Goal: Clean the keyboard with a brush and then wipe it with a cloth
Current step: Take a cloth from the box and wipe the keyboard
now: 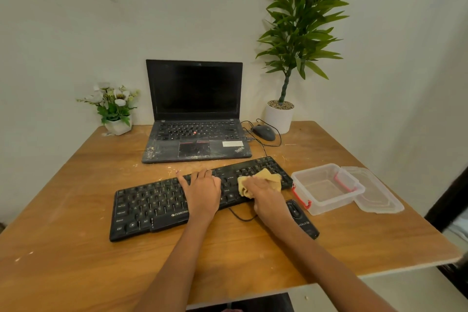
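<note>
Head view: our left hand [202,191] lies flat, fingers spread, on the black wired keyboard [162,206] lying on the wooden desk [76,248]. Our right hand [266,194] has its grip closed on a crumpled yellow cloth [263,180], pressing it onto the keyboard's right end.

A wooden table [76,210] with a pale edge stands pushed against a plain off-white wall [101,20]. At the table's back right corner a tall leafy plant [301,23] rises from a white pot [278,118]; at its back left sits a small pot of white flowers [112,104]. The light is soft and even.
</note>
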